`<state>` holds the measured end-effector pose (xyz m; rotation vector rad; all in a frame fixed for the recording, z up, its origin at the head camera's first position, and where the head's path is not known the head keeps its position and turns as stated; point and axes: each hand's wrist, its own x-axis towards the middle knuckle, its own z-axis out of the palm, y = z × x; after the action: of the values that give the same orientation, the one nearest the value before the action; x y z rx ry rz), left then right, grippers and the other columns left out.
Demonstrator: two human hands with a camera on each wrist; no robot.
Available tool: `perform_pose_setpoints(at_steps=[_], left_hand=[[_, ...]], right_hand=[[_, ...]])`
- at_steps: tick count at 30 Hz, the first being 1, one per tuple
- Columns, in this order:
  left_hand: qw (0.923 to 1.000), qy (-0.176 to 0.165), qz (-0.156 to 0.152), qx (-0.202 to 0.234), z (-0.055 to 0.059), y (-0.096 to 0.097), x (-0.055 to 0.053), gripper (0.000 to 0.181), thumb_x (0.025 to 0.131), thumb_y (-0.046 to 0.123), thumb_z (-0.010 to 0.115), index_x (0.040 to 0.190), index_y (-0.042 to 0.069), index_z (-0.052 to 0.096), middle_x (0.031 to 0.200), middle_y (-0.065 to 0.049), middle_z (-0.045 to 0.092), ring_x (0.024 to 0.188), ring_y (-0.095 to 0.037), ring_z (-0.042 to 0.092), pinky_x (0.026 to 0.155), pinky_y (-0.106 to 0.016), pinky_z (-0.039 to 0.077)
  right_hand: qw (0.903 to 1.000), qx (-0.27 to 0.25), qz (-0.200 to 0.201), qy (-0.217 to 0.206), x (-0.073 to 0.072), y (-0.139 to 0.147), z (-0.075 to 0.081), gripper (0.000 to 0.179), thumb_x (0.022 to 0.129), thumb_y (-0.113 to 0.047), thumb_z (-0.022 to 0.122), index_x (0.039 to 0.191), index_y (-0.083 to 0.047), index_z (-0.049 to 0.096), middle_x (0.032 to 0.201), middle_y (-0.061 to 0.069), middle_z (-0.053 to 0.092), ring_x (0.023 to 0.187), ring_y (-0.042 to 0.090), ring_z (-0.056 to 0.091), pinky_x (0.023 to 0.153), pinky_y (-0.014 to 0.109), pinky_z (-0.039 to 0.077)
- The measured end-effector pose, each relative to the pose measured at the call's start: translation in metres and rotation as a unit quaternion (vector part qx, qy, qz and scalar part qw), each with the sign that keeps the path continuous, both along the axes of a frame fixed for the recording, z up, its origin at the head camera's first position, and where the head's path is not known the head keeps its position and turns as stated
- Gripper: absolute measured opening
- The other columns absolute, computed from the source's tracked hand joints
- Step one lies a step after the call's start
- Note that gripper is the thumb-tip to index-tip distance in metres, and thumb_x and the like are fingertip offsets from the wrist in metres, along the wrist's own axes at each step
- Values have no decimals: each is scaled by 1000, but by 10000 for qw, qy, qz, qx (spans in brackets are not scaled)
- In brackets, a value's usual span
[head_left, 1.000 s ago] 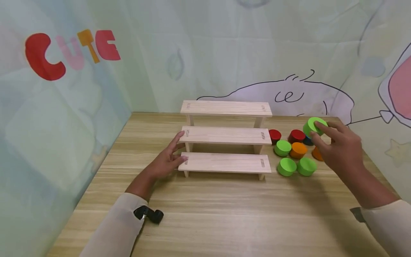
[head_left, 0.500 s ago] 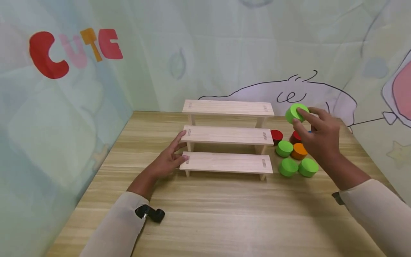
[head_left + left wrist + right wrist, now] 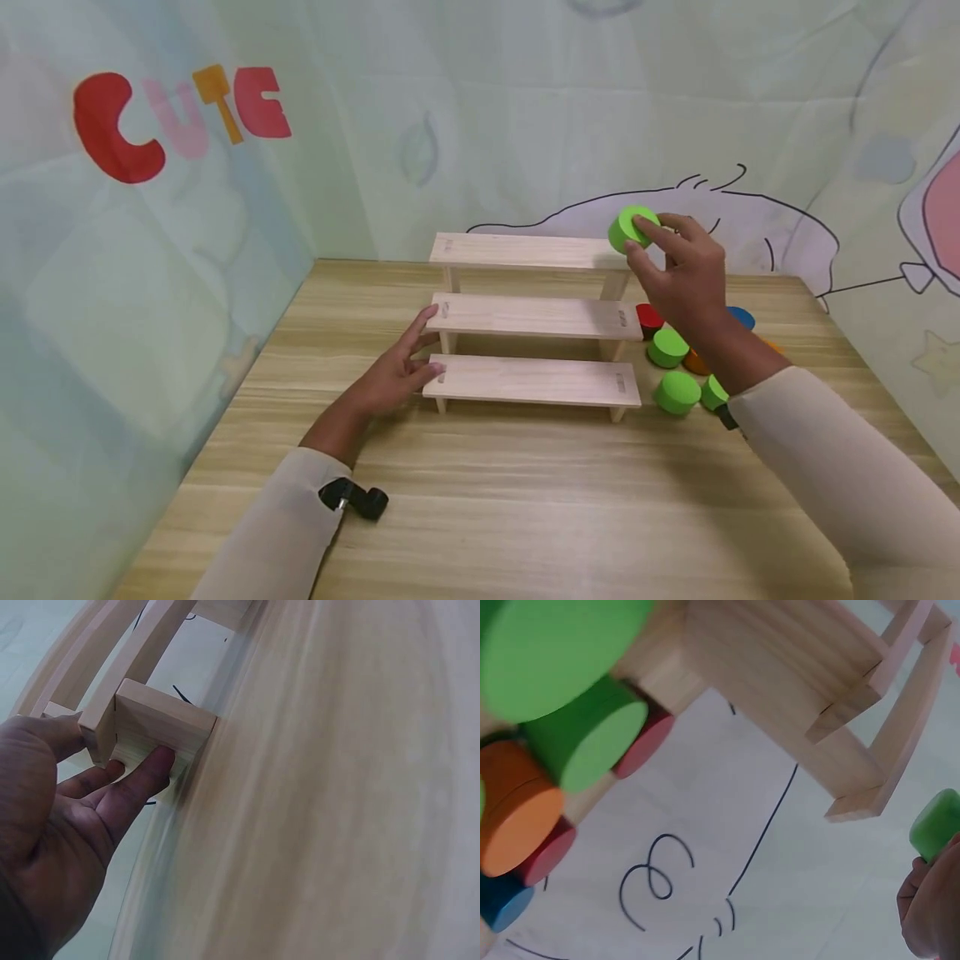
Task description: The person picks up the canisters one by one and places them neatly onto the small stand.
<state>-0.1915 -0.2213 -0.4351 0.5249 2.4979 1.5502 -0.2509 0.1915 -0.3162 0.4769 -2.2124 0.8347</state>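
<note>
R hand (image 3: 686, 275) had a green block (image 3: 625, 234) pinched btwn thumb & fingertips, opened only as wide as the block. Block sat right at those tips, up nr the R end of the top shelf (image 3: 517, 251) of a wooden rack (image 3: 534, 317); R wrist view showed a gap btwn block & rack, so not touching.

L hand (image 3: 382, 379) was at the rack's L end: thumb on the bottom shelf (image 3: 525, 381), a finger against the end of the middle shelf, others under the bottom shelf per L wrist view. Fingers part spread, w/ the bottom shelf's end btwn thumb & the lower ones.

Below the R fingers, on the table (image 3: 480, 500), were 3 loose green blocks (image 3: 677, 393), a red block (image 3: 649, 318) just beside the rack & an orange block (image 3: 696, 362), part hidden by the R forearm. Blue block (image 3: 741, 318) was lower & to the R of the R fingers. Well L of the L fingers: cloth wall (image 3: 97, 292) w/ "CUTE" on it.
</note>
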Motion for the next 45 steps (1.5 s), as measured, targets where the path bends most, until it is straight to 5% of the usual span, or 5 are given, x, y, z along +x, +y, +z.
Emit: perform_pose_setpoints(at_steps=[8,15,27,36,45], left_hand=[[9999,-47,-85,87,1,2,-1,92,112,12,63,176,40,4,175,-32,30,142,-58,58,105,-61,61],[9997,-62,-157,149,1,4,-1,91,112,11,62,177,38,3,175,-33,29,142,-59,58,105,-61,61],[9998,-73,-197,56,1,6,-1,91,113,12,61,177,39,2,176,-32,28,141,-58,59,105,-60,62],[9996,-49,-231,126,1,5,0,91,113,13,61,176,43,3,177,-31,28,141,-57,60,105,-59,62],[9996,-46,-243,142,0,4,-1,91,113,14,61,176,42,2,177,-31,28,141,-56,60,105,-59,62]], right_hand=[[9969,216,714,238,-16,-31,17,37,102,-19,76,138,-10,77,136,24,72,74,26,51,65,25,34],[9918,487,1182,-70,-28,-58,32,36,103,-18,77,137,-9,77,134,20,76,85,28,60,69,26,38],[9856,850,1272,-725,-36,-95,42,43,105,-26,76,144,-11,73,137,16,77,126,33,73,89,47,64],[9789,875,1237,-1370,-41,-113,41,46,106,-31,74,148,-14,70,144,13,74,135,31,70,98,47,64],[9675,1577,1081,-1655,-47,-134,37,49,108,-36,70,153,-19,65,148,10,72,140,30,66,116,50,55]])
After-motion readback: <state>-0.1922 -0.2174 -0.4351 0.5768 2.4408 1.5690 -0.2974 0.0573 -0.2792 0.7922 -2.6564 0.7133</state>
